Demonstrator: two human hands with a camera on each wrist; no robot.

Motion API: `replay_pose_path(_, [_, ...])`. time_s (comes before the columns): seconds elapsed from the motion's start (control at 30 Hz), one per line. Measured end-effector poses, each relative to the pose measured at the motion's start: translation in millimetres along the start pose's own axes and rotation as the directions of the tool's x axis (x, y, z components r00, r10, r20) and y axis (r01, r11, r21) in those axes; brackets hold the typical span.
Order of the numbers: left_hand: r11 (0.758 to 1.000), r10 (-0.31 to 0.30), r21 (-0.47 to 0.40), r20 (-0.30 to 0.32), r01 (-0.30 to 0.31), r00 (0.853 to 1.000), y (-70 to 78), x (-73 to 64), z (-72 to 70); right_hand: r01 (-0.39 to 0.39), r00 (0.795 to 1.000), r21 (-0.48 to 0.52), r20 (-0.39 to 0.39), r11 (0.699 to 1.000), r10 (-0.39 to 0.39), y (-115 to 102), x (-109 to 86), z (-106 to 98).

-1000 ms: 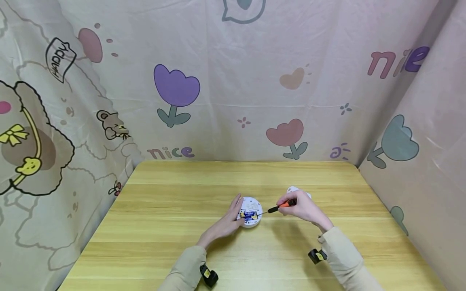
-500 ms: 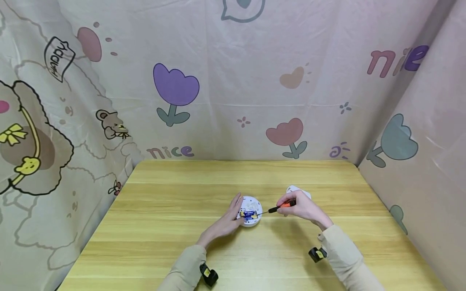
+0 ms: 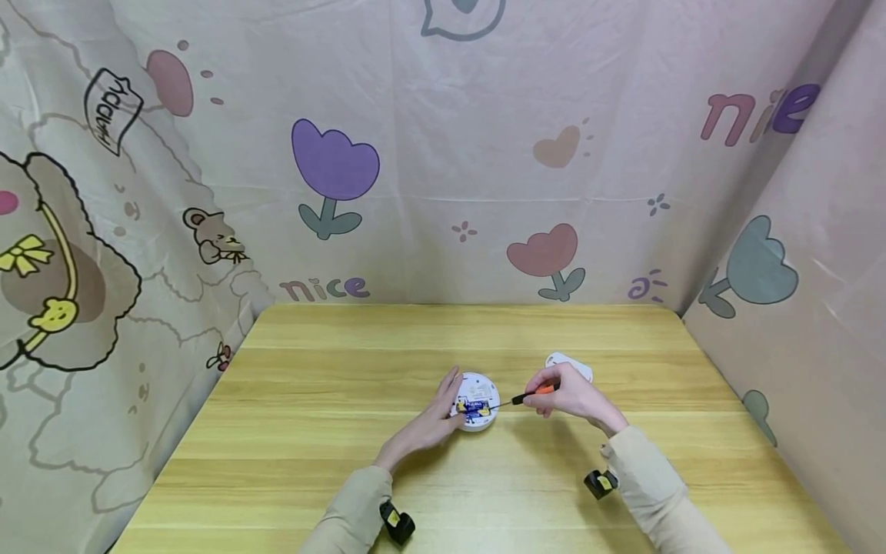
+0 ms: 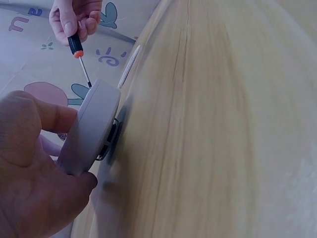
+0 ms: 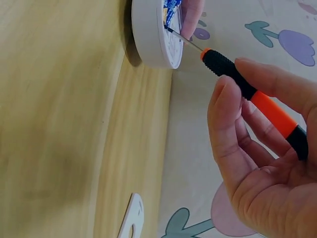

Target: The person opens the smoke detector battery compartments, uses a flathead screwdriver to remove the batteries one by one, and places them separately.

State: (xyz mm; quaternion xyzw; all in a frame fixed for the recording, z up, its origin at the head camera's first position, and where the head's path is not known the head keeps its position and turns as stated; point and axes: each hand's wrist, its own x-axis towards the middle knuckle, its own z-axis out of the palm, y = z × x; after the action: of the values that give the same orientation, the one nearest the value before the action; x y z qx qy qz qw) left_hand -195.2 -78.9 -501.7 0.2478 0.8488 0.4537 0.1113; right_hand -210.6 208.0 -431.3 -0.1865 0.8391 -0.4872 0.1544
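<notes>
**White round device (image 3: 479, 387): driver staying on the batteries, right-hand grip shifting**

We're seeing one small change against half a second ago: the right hand (image 3: 573, 392) is sitting a touch lower and further forward on the screwdriver (image 5: 272, 111), with less orange showing. The device and the left hand (image 3: 431, 415) aren't visibly moving. We're reading that as a grip adjustment mid-job, with the workpiece staying steady.

The device is lying mid-table (image 3: 311, 362) between both hands, battery side up; we can't tell how its underside is resting. The blade is reaching the batteries (image 3: 474, 408); we can't tell whether it's touching a cell or the bay edge.

Pose: the left hand is coming in from the left, pinching the device's rim between thumb and fingers. The right hand is pinching the black ribbed grip between thumb and forefinger, driver slanting down toward the bay. A white plate (image 5: 133, 213) is lying just beyond that hand.
</notes>
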Motion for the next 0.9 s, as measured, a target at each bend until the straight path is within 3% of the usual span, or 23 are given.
replay_pose_path(0.3, [1.000,0.002,0.014,0.007,-0.002,1.000,0.4,-0.3,-0.9,-0.006,1.000,0.094,0.002,0.996,0.006,9.8,0.5,0.1])
replay_pose_path(0.57, [1.000,0.015,-0.016,0.007,-0.015,1.000,-0.9,0.2,-1.1,-0.020,1.000,0.242,0.017,0.970,0.017,26.0,1.2,0.9])
replay_pose_path(0.9, [1.000,0.015,-0.022,0.016,-0.015,1.000,-0.6,0.5,-1.9,-0.092,0.995,0.473,0.066,0.876,0.069,42.8,0.6,2.2])
